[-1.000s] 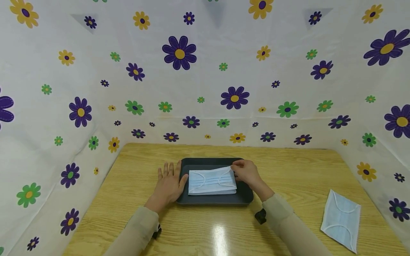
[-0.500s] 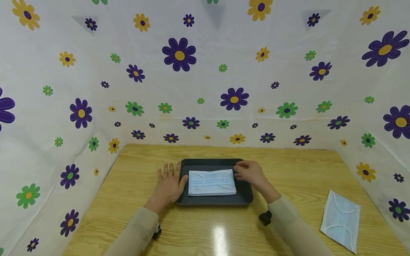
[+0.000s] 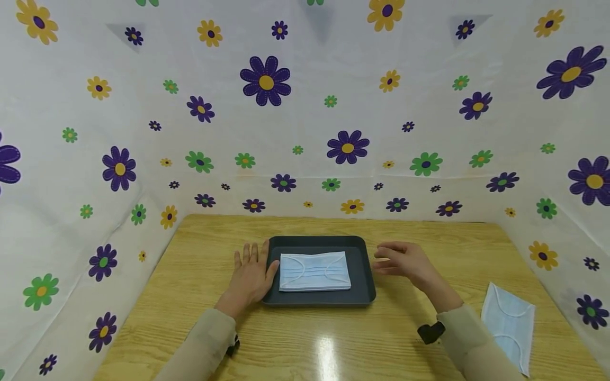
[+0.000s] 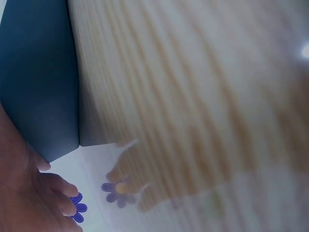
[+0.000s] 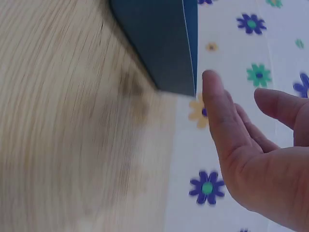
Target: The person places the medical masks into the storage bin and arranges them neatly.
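Observation:
A dark grey tray [image 3: 324, 299] stands on the wooden table, with a small stack of light blue face masks [image 3: 314, 272] lying flat in it. My left hand [image 3: 248, 278] rests at the tray's left side, fingers spread and straight, thumb over the rim. Just off the tray's right side is my right hand [image 3: 405, 262], holding nothing, its fingers loosely bent. In the right wrist view, the thumb and fingers of the right hand [image 5: 260, 150] are apart beside the tray's outer wall [image 5: 154, 43]. The left wrist view shows the left hand [image 4: 34, 193] against the tray wall [image 4: 41, 82].
Another blue face mask [image 3: 514, 317] lies on the table [image 3: 286, 344] at the right, partly covered by the right sleeve [image 3: 476, 338]. A white cloth with flowers [image 3: 305, 116] encloses the back and both sides of the table.
My right hand has let go of the top mask's upper right corner and moved right, out past the tray's rim. The mask's raised corner has settled. My left hand has stayed in place.

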Motion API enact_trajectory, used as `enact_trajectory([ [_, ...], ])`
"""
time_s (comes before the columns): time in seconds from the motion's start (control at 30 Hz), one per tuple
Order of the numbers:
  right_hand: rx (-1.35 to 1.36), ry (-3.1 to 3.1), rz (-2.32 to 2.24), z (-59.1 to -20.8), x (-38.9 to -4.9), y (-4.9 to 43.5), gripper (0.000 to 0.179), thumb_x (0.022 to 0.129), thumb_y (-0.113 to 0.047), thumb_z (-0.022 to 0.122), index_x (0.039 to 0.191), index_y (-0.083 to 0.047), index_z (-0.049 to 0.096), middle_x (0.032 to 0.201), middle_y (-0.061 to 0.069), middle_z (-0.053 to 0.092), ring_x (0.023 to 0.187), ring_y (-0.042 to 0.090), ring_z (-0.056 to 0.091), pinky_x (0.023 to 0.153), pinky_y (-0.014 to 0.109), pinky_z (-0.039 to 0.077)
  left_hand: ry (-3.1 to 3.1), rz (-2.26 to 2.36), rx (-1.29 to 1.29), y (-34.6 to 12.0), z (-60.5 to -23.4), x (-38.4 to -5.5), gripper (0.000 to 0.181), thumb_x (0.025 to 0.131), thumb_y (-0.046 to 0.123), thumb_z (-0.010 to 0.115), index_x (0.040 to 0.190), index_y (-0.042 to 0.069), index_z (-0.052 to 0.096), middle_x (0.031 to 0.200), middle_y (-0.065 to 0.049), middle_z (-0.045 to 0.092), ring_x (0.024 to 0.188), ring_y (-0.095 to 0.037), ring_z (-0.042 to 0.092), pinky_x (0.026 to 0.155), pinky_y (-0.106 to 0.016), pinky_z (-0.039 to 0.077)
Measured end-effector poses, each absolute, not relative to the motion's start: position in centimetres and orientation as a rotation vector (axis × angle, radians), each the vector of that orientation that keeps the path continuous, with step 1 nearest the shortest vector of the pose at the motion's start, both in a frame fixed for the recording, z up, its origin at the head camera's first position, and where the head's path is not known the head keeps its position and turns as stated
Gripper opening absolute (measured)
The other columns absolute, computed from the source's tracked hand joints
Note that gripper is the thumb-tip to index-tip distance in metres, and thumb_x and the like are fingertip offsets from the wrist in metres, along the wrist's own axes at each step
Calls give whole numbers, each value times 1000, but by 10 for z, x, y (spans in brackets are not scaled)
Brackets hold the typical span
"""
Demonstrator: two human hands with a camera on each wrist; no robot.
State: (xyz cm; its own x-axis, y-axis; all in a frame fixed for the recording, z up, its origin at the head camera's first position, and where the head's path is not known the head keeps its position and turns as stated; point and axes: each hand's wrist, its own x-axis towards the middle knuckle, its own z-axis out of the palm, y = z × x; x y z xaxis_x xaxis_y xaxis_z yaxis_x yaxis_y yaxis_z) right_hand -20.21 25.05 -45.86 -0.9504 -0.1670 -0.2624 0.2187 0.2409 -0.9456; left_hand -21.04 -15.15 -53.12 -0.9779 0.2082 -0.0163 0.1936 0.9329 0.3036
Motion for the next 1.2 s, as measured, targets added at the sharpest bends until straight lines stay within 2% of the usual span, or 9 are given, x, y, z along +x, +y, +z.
enact_trajectory([
  [0.1, 66, 2169, -1798, -456, -197, 268, 64, 109, -28, 61, 154, 13, 42, 136, 26, 68, 101, 20, 80, 91, 39, 63, 3039, 474, 311, -152, -532, -210, 75, 113, 54, 27, 170, 8, 13, 170, -33, 21, 161, -52, 11, 127, -72, 6],
  [0.37, 134, 2124, -1849, -451, -183, 313, 69, 108, -31, 62, 157, 12, 37, 122, 1, 76, 100, 15, 80, 91, 38, 63, 3032, 470, 304, -153, -533, -209, 75, 113, 54, 28, 170, 8, 13, 170, -32, 21, 161, -51, 11, 127, -72, 6],
  [0.5, 162, 2106, -1865, -451, -176, 336, 56, 109, -29, 61, 152, 4, 48, 115, -8, 76, 100, 13, 80, 91, 36, 63, 3035, 468, 309, -153, -532, -208, 74, 114, 53, 29, 170, 7, 15, 170, -33, 23, 161, -51, 13, 127, -72, 8],
  [0.6, 186, 2087, -1889, -452, -171, 354, 33, 108, -27, 62, 137, -12, 63, 111, -10, 77, 99, 14, 80, 89, 35, 64, 3041, 473, 316, -152, -531, -206, 74, 114, 53, 30, 170, 7, 16, 169, -33, 24, 161, -52, 14, 127, -72, 9],
  [0.7, 205, 2057, -1924, -454, -165, 371, 15, 109, -24, 60, 120, -26, 71, 107, -11, 77, 98, 14, 80, 88, 35, 64, 3049, 482, 323, -152, -530, -205, 74, 114, 52, 32, 170, 6, 17, 169, -34, 25, 160, -53, 15, 127, -72, 9],
  [0.77, 219, 2029, -1957, -455, -162, 383, 18, 110, -22, 59, 110, -33, 73, 105, -12, 78, 97, 14, 80, 87, 35, 64, 3048, 488, 322, -152, -530, -205, 74, 114, 53, 31, 170, 7, 16, 169, -34, 24, 160, -53, 14, 127, -72, 8],
  [0.87, 239, 2017, -1979, -457, -156, 399, 27, 111, -19, 57, 103, -37, 75, 103, -14, 78, 95, 12, 80, 85, 32, 64, 3048, 495, 324, -152, -530, -206, 74, 114, 54, 29, 170, 7, 15, 170, -33, 23, 160, -53, 14, 127, -72, 7],
  [1.2, 412, 1995, -2021, -459, -140, 442, 31, 110, -21, 58, 93, -38, 77, 95, -15, 78, 88, 9, 79, 80, 30, 65, 3048, 495, 325, -152, -532, -206, 75, 113, 54, 31, 170, 7, 16, 169, -33, 24, 160, -53, 15, 127, -72, 7],
])
